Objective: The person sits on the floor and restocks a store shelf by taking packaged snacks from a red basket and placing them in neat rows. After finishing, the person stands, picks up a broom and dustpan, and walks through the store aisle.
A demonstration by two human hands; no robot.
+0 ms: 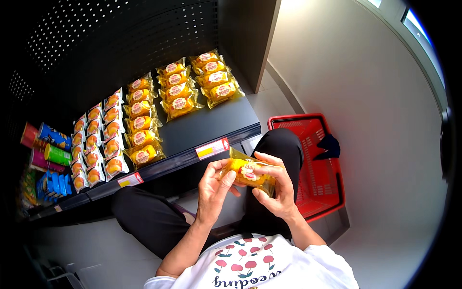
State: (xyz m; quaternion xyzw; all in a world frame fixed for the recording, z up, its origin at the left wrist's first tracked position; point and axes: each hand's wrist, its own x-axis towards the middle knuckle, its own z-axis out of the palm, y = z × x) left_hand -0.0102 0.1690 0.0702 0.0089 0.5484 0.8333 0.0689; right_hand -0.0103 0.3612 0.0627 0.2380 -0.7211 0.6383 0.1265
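Note:
Between my two hands is a yellow packaged cake (250, 174) in a clear, crinkled wrapper with a pale label. My left hand (215, 185) grips its left end, thumb on the front. On its right end, my right hand (279, 185) closes with fingers over the top and thumb below. The cake is held above my lap, just in front of the shelf edge. Matching yellow cakes stand on the dark shelf (204, 124) in three rows: a left row (140, 123), a middle row (177, 90) and a right row (215, 77).
White-wrapped cakes (113, 129) fill rows farther left, beside colourful canisters (55, 136) and blue packets (54, 185). Price tags (212, 148) line the shelf's front edge. A red basket (308, 215) with a dark cloth item (329, 147) stands on the floor at right, near the wall (380, 159).

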